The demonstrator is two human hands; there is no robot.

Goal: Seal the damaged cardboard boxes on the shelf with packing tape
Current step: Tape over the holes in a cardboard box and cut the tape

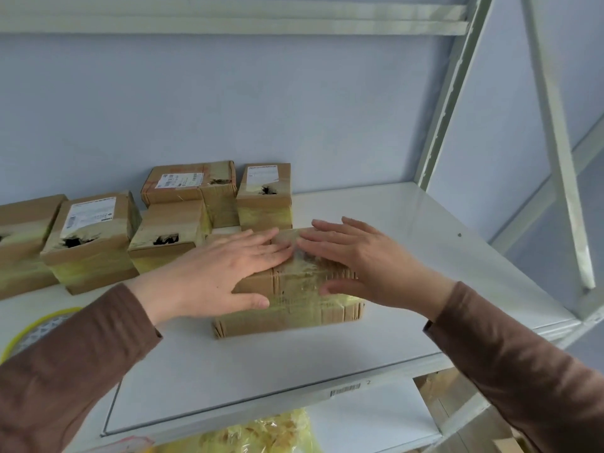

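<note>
Front box (294, 289): at the middle of the shelf (408, 223), pulled forward from the rest, probably for room to work; clear tape (295, 256) across top and down the front face.
Left hand (222, 269): flat on the box top, fingers straight, thumb down the front face; grasping nothing, likely pressing tape down and steadying the box.
Right hand (366, 266): flat on the right part of the top, fingers straight toward the left hand's, nearly meeting it over the tape; thumb low against the front face; nothing held.
Step, as judged: smoothing a fresh strip so it bonds; this box near done.
Torn boxes (94, 237): behind and to the left, dark holes visible in several tops, so apparently waiting for tape.
Tape roll (29, 325): partly in view at the left edge, yellow rim, near the left sleeve; within reach for the next box.
</note>
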